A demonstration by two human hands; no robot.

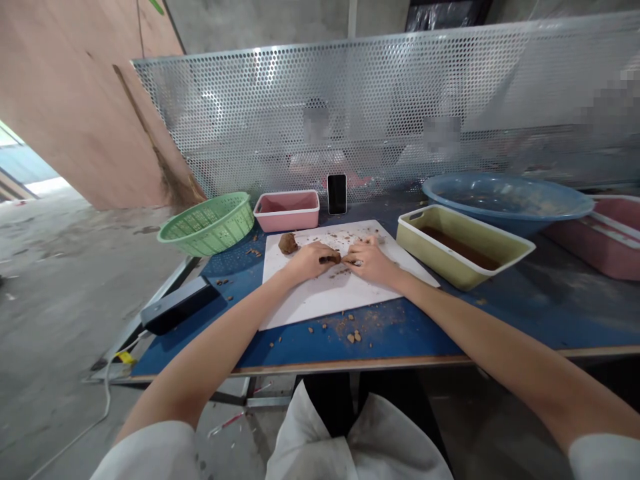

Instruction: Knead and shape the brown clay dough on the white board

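Over the middle of a white board (310, 297), my left hand (309, 261) is closed round a small dark brown piece of clay (336, 258). My right hand (369, 261) meets it from the other side, its fingers pinched together at the right end of the piece; what lies between those fingertips is too small to make out. A rounded brown clay lump (288, 243) rests on the board behind my left hand. Brown crumbs are scattered on the board around and behind my hands.
A green basket (210, 225), a pink tub (287, 212) and an upright phone (337, 194) stand behind the board. To the right are an olive tub (440, 257) of brown liquid, a blue basin (510, 200) and another pink tub (613, 243). A dark box (177, 305) sits left.
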